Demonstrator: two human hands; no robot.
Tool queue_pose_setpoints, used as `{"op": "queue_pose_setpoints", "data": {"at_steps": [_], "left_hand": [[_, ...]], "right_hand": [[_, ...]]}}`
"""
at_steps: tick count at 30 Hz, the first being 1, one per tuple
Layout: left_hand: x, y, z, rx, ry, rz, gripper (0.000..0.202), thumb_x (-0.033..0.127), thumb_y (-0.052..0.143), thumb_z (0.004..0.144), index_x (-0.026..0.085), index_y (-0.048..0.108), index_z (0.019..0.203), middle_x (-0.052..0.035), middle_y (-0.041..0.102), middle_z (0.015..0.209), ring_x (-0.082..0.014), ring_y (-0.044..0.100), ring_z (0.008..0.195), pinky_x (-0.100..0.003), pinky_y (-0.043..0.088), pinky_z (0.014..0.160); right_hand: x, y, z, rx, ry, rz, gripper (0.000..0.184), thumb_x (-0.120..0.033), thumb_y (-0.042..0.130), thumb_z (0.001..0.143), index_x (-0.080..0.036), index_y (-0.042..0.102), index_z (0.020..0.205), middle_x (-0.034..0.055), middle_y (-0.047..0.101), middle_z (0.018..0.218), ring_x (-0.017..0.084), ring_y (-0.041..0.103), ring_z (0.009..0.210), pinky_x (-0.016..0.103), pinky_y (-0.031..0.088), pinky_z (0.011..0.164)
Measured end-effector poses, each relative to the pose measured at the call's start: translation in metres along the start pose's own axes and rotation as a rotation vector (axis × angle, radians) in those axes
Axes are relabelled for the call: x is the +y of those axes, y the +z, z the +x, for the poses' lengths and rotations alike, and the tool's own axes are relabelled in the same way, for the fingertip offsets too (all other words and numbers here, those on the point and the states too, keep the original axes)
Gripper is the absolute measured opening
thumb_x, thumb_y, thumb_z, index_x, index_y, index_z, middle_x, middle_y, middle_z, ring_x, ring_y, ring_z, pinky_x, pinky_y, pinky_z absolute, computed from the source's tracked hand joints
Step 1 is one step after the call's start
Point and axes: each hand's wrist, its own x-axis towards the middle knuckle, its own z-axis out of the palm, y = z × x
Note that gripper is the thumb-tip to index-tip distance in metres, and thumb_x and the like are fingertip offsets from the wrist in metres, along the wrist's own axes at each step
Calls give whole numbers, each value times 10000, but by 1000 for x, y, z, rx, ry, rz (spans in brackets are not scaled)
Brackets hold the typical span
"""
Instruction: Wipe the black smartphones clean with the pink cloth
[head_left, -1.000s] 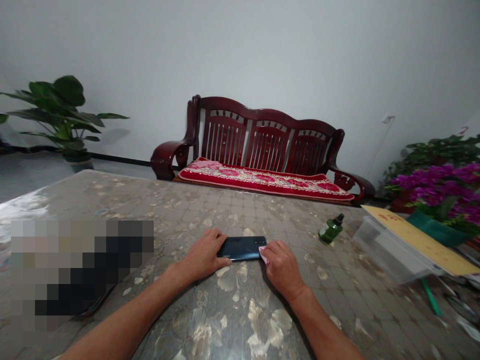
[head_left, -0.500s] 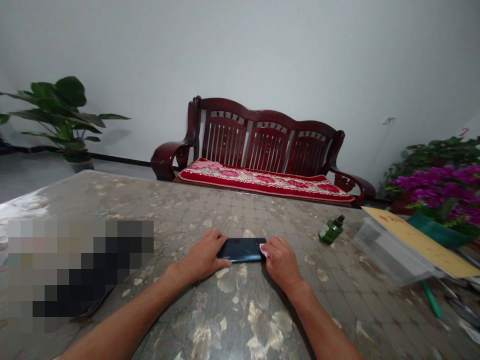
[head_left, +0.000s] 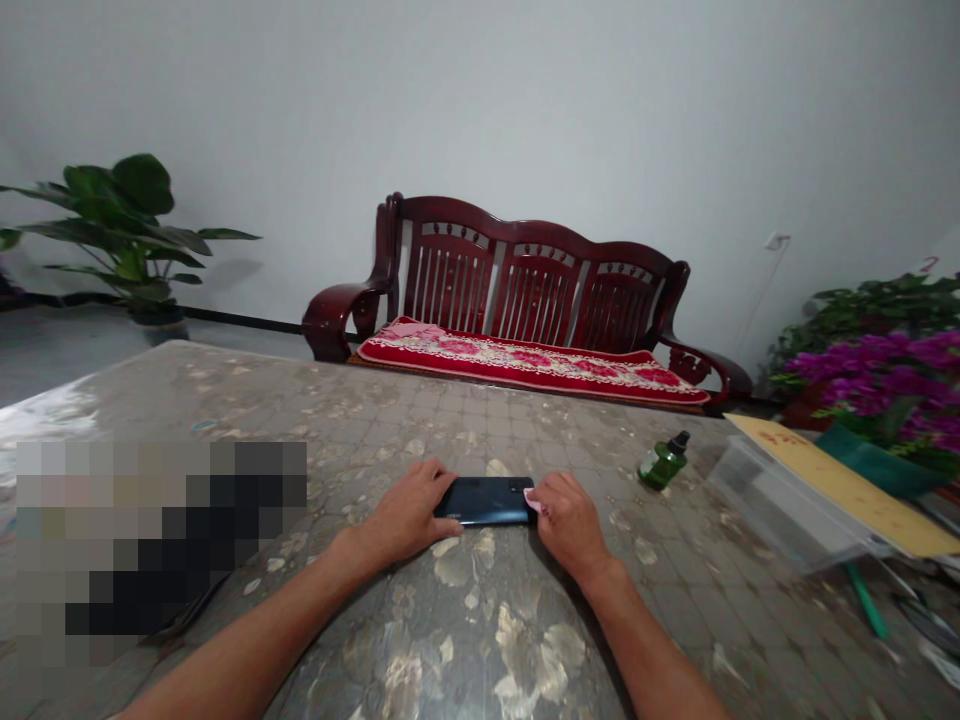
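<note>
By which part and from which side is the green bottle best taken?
Take the bottle around its wide green body, below the narrow dark top, probably with the right hand coming from the left, once free of the pink piece it holds. The bottle stands on the table, with the plastic box to its right.

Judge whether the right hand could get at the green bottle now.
Probably yes: only patterned tabletop shows between the right hand and the green bottle, though that hand holds pink cloth or tissue.

Dark blue phone [head_left: 486,500], pink cloth [head_left: 532,499]
</note>
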Motion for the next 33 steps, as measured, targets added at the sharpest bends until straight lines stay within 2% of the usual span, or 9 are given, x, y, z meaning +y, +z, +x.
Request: {"op": "queue_pose_setpoints", "data": {"at_steps": [4, 10, 16, 23, 30, 33], "left_hand": [[0, 0, 0, -2, -1, 8, 498, 383, 730, 804, 173, 628, 1244, -116, 594, 1173, -301, 550, 1124, -371, 444, 981], [2, -2, -1, -12, -14, 0, 487, 389, 726, 805, 182, 629, 1235, -112, 586, 1181, -301, 541, 1128, -377, 440, 985], [1, -2, -1, -12, -16, 7, 504, 376, 740, 801, 170, 628, 1247, -121, 587, 1188, -305, 538, 1130, -380, 440, 989], [1, -2, -1, -22, -13, 2, 500, 376, 741, 802, 168, 627, 1242, -122, 585, 1188, -305, 536, 1128, -379, 439, 986], [1, -1, 0, -18, -8, 17, 479, 385, 733, 812, 177, 629, 1230, -116, 584, 1183, -304, 535, 1137, -371, 432, 994], [2, -2, 0, -30, -16, 19, 489, 385, 733, 813, 181, 618, 1242, -116, 578, 1198, -304, 528, 1149, -369, 424, 1003]], "right_hand": [[-11, 1, 2, -44, -78, 66, 323, 45, 507, 767, -202, 709, 818, 42, 622, 792, 195, 525, 811, 291, 410, 737], [-2, 1, 2, -1, 0, -13, 283, 24, 534, 794, -202, 702, 760, 43, 606, 752, 201, 521, 797, 293, 408, 726], [-10, 1, 2, -51, -64, 31, 293, 34, 532, 779, -191, 713, 821, 42, 613, 785, 196, 521, 808, 293, 407, 730], [-2, 0, 0, -8, 4, -55, 276, 22, 530, 791, -197, 696, 764, 54, 614, 768, 211, 522, 803, 308, 416, 730], [-26, -3, 1, -115, -136, 89, 300, 25, 534, 793, -204, 708, 877, 44, 638, 846, 197, 538, 842, 293, 425, 746], [-21, -3, 1, -91, -80, 65, 279, 3, 540, 839, -207, 720, 878, 45, 642, 829, 199, 539, 834, 298, 430, 761]]}}
